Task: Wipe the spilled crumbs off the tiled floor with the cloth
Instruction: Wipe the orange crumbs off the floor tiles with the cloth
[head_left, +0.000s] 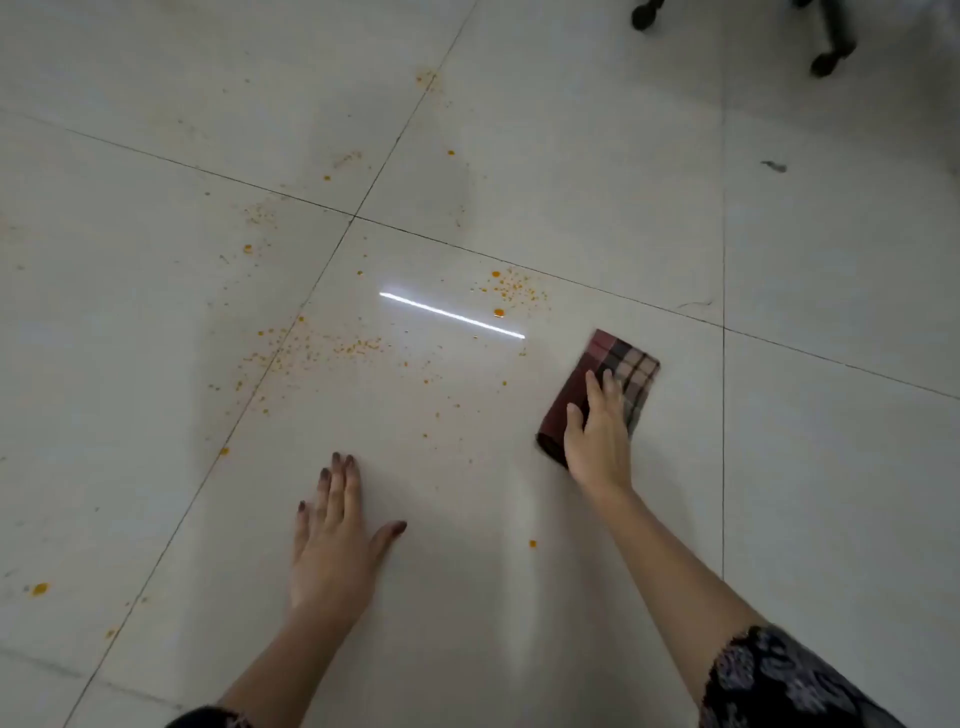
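The folded plaid cloth lies flat on the pale tiled floor, right of centre. The right hand presses on its near half, fingers straight. Orange crumbs scatter to the left of the cloth and farther off, with a denser patch just beyond it. The left hand rests flat on the floor nearer, fingers spread, holding nothing. Dark chair castors stand at the far right.
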